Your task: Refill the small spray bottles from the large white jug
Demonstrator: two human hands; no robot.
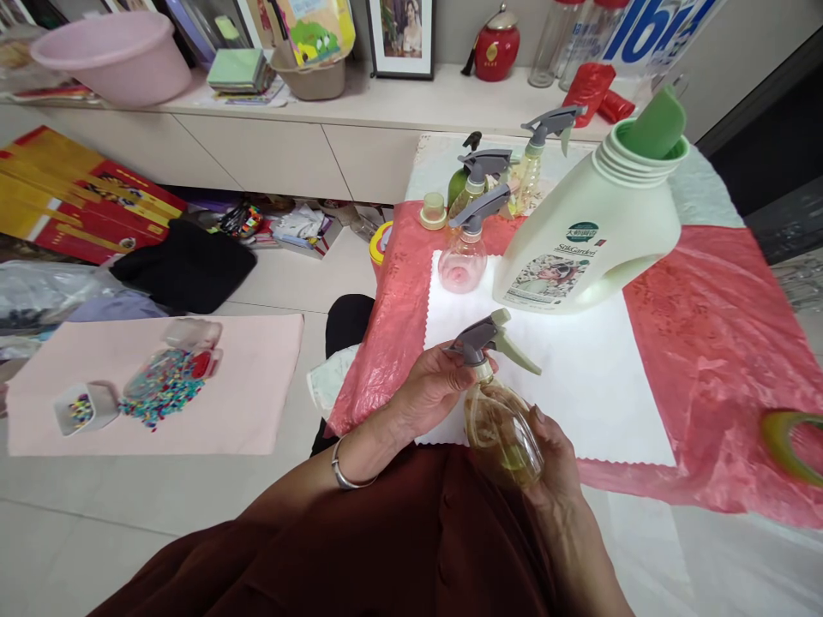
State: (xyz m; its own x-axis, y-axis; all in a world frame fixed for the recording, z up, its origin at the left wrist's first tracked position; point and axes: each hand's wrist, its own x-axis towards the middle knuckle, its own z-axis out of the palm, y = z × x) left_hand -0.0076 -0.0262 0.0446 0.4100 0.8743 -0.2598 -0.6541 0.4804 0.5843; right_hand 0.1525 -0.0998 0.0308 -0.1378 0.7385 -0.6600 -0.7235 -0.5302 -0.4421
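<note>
A clear spray bottle [498, 424] with a grey trigger head is held tilted over my lap, a little yellowish liquid low inside it. My left hand [428, 390] pinches the collar just beneath the trigger head. The bottle's lower body rests in my right hand [558, 463], whose fingers wrap round its side and base. Beyond, on the white cloth [597, 386], stands a large pale green detergent jug [579, 231] with a green cup in its mouth. Left of the jug is another spray bottle [463, 261], pinkish at the bottom, with further spray bottles behind it.
A red plastic sheet [681, 300] covers the table, with a roll of tape [794, 446] at its right edge. A shelf at the back carries a pink basin [116, 56] and a red jar [496, 51]. Colourful beads [160, 398] lie on a pink mat at left.
</note>
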